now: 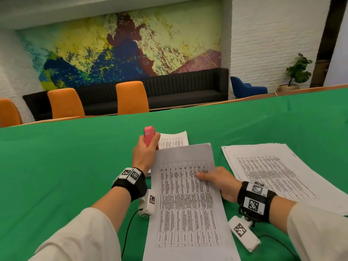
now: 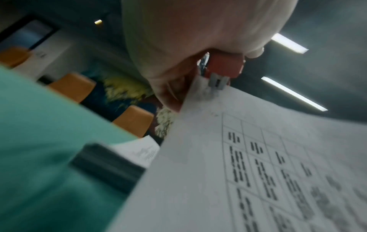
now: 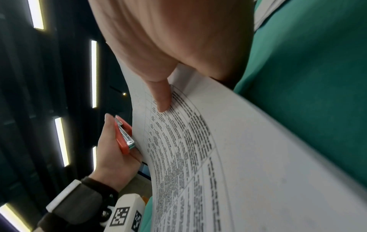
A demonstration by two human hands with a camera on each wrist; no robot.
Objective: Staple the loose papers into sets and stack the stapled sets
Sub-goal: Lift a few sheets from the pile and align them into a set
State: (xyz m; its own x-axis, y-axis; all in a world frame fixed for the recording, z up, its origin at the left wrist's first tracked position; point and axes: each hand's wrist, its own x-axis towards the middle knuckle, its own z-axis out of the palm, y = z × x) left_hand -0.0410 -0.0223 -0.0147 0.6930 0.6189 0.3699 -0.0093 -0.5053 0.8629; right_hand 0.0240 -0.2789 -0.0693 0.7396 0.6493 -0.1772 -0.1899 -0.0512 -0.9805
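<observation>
Thin, floppy paper set lifted off the desk, pinched by right hand; left hand clamped round pink stapler at its top-left corner. Best supported near that corner.

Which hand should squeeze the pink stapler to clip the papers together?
The left hand. It already grips the pink plastic stapler, whose mouth sits on the top corner of the lifted printed paper set. The right hand is busy pinching that set's right edge, so it should probably just steady it.
</observation>
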